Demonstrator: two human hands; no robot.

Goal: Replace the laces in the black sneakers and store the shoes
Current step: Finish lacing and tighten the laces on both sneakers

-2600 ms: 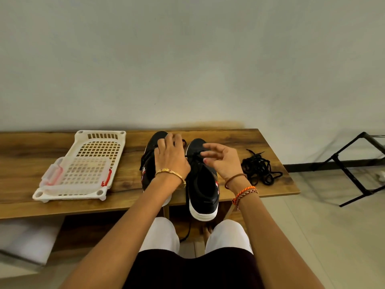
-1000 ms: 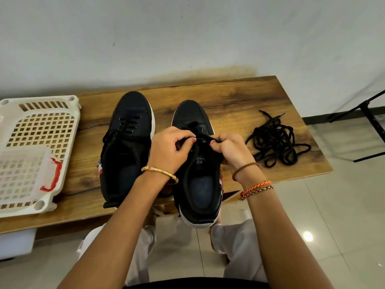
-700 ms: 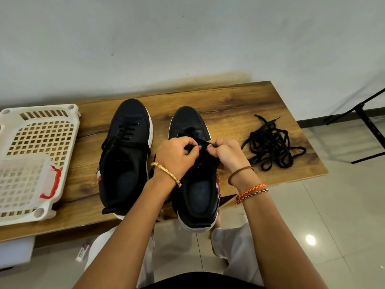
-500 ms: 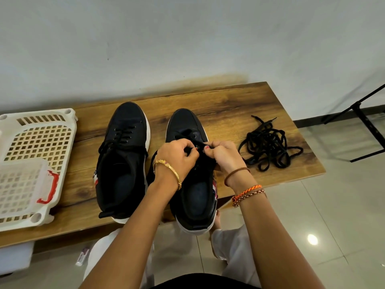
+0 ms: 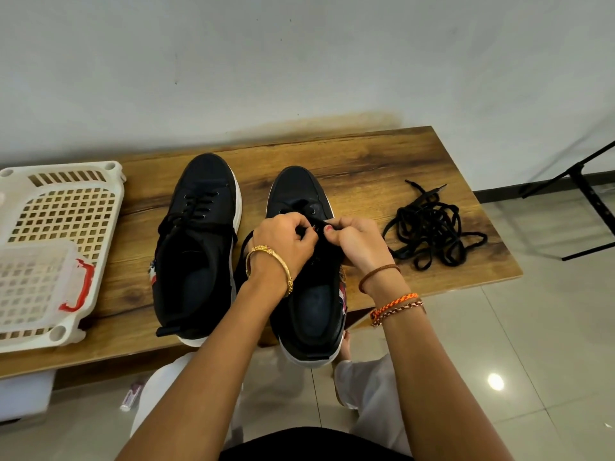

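Where the pale wall meets the tiled floor, a wooden bench (image 5: 382, 161) carries everything, and the places below are given from it. At its left end lies a white perforated plastic tray (image 5: 71, 207), with a clear lidded box with a red clasp (image 5: 36, 284) resting on the tray's near part. Toward the middle of the bench stands the left black sneaker (image 5: 196, 244), toe toward the wall, its black lace threaded through the eyelets and its heel reaching the near edge. Just beside it, on the side of the bench's right end, stands the right black sneaker (image 5: 306, 294), its white-soled heel hanging past the near edge. Over that shoe's eyelets the left hand (image 5: 286, 237) and the right hand (image 5: 356, 241) meet, each with fingers curled and pinching the shoe's black lace (image 5: 312, 224) between thumb and fingertips. Near the right end of the bench, apart from the shoes, lies a tangled heap of loose black laces (image 5: 432, 227). A gold bangle (image 5: 271, 261) circles the left wrist; brown and orange cord bracelets (image 5: 392, 302) circle the right.
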